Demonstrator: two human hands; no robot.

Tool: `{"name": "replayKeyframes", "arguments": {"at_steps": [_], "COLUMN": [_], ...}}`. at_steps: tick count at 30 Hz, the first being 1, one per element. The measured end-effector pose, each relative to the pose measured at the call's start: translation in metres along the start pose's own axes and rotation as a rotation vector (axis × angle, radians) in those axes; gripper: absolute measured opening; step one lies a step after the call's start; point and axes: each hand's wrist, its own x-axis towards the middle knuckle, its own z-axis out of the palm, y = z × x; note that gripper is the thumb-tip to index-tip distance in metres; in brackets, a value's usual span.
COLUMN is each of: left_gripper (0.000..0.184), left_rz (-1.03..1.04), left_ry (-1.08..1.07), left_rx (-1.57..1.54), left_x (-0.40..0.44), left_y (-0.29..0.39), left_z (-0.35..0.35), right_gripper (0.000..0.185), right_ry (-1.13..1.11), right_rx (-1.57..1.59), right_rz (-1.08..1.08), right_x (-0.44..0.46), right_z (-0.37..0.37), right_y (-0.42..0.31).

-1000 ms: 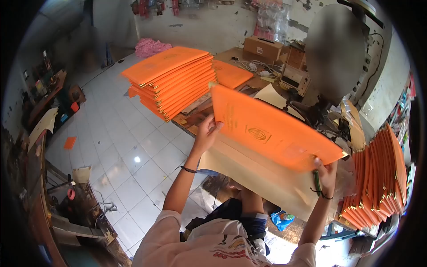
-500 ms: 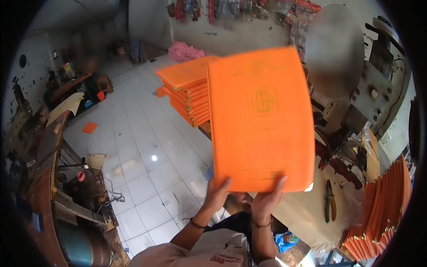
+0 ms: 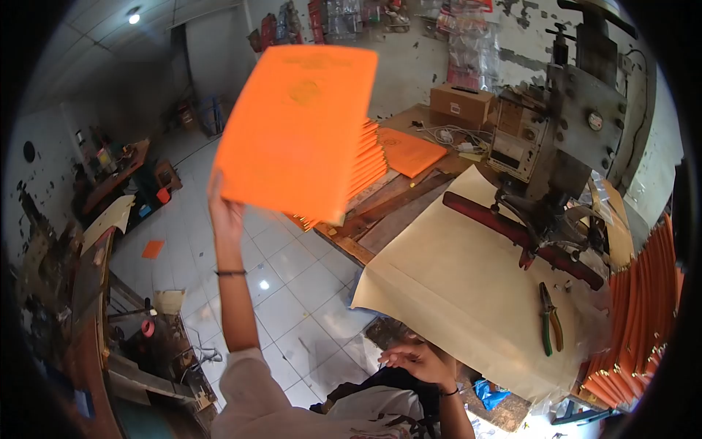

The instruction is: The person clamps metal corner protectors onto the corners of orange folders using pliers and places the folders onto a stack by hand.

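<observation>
An orange folder (image 3: 292,139) with a faint printed emblem is raised in my left hand (image 3: 225,208), which grips its lower left corner. Behind the folder, partly covered by it, rises a stack of orange folders (image 3: 371,164). Another orange folder (image 3: 409,151) lies flat on the bench to the right of that stack. My right hand (image 3: 420,362) is in front of my body below the bench edge, fingers apart, holding nothing. Nearest to it is the tan paper sheet (image 3: 439,271) on the bench.
A press machine (image 3: 585,124) with a dark red bar (image 3: 497,223) stands over the sheet. Pliers (image 3: 550,318) lie on the sheet. A dense row of orange folders (image 3: 636,322) stands at right. A cardboard box (image 3: 461,104) sits behind. Tiled floor (image 3: 292,293) spreads left.
The folder has moved left and away from me, now in my left hand alone. My right hand has let go and drawn back. The view has shifted, showing more of the bench.
</observation>
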Motion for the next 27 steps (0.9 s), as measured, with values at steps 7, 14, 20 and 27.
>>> {"name": "replayKeyframes", "arguments": {"at_steps": [7, 14, 20, 27], "left_gripper": [0.021, 0.03, 0.037, 0.052], "left_rz": [-0.268, -0.595, -0.37, -0.206], "left_ry": [-0.09, -0.182, 0.063, 0.07], "left_rx": [0.161, 0.605, 0.957, 0.946], "left_x": [0.18, 0.208, 0.264, 0.267], "left_y": [-0.023, -0.049, -0.086, -0.115], "left_z": [-0.073, -0.116, -0.139, -0.108], "right_gripper": [0.034, 0.036, 0.033, 0.031], "right_ry": [-0.009, 0.181, 0.213, 0.246], "right_rx": [0.141, 0.236, 0.19, 0.197], "right_rz": [0.384, 0.512, 0.536, 0.577], "right_x": [-0.031, -0.027, -0.022, -0.018], "right_z": [-0.005, -0.02, -0.017, -0.021], "right_y": [0.146, 0.157, 0.164, 0.164]}}
